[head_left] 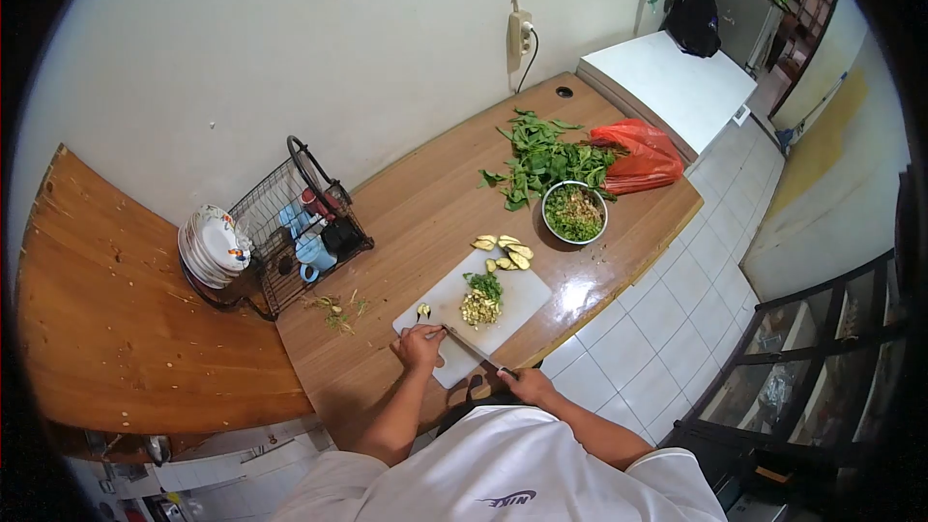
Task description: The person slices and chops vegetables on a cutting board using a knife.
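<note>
My right hand (529, 387) is wrapped round the dark handle of a knife (474, 344), whose blade lies slantwise over the white cutting board (522, 302). At the blade's tip, my left hand (420, 346) has its fingers curled together at the board's left edge; whatever they hold is hidden. Just beyond them lies a small pale piece with dark skin (423, 311). A heap of pale diced pieces (479, 307) sits mid-board, touching chopped green leaves (483, 283). Several pale slices with dark skin, like eggplant (510, 253), lie at the board's far edge.
A bowl of chopped greens (574, 213) stands beyond the board, near leafy stems (541, 157) and a red plastic bag (646, 155). To the left are scraps (336, 311), a wire rack (263, 198) with cups, and stacked plates (215, 244). The wooden table's edge (619, 292) borders tiled floor.
</note>
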Demonstrator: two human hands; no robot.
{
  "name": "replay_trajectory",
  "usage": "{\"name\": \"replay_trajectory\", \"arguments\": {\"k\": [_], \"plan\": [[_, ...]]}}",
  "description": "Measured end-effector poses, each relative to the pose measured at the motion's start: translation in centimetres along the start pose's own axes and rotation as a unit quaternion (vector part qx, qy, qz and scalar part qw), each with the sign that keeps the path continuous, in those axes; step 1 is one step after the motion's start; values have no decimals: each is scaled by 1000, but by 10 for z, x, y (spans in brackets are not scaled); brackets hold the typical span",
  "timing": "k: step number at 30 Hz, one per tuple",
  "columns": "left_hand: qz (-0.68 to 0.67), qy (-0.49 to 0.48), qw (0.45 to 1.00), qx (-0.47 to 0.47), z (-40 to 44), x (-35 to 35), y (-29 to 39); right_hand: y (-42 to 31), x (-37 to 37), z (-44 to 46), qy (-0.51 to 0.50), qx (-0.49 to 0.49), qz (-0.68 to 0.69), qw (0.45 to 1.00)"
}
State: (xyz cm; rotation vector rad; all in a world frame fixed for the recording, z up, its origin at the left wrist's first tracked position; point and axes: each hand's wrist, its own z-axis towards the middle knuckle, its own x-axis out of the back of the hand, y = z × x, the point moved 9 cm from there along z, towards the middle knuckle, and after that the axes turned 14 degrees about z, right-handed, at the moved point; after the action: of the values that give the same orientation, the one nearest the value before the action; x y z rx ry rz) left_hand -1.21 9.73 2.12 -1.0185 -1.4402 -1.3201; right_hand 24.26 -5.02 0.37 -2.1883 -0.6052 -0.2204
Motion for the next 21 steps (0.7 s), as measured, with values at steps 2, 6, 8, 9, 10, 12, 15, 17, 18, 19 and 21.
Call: {"name": "replay_trajectory", "arguments": {"k": [2,6,8,9,10,12,15,17,18,19,21], "plan": [[5,8,1000,4,-1,7,4,2,-2,1,-12,-17,-3,1000],[12,12,1000,-10,4,0,0,4,-10,11,-25,-19,-9,999],[24,-8,999,-29,8,-9,-1,-1,-11,14,-25,-7,-6,1000],[24,-7,999,-30,9,-9,-2,-12,-7,16,-18,10,-12,1000],[21,-18,999,-37,11,-9,-2,-22,-2,18,-9,26,-18,999],[19,-27,998,-48,13,-7,2,-24,0,30,-14,9,-40,999],[49,-32,997,-52,10,-5,3,-17,-2,37,-21,-17,-57,998],[38,-28,998,-52,10,-9,0,-7,-5,31,-23,-24,-53,998],[40,-26,998,-50,9,-6,-1,-5,-4,22,-10,-29,-50,998],[29,-30,998,-40,5,-4,0,-2,-2,13,3,-36,-48,998],[17,-36,999,-29,0,-5,0,-1,2,2,14,-28,-42,999]]}}
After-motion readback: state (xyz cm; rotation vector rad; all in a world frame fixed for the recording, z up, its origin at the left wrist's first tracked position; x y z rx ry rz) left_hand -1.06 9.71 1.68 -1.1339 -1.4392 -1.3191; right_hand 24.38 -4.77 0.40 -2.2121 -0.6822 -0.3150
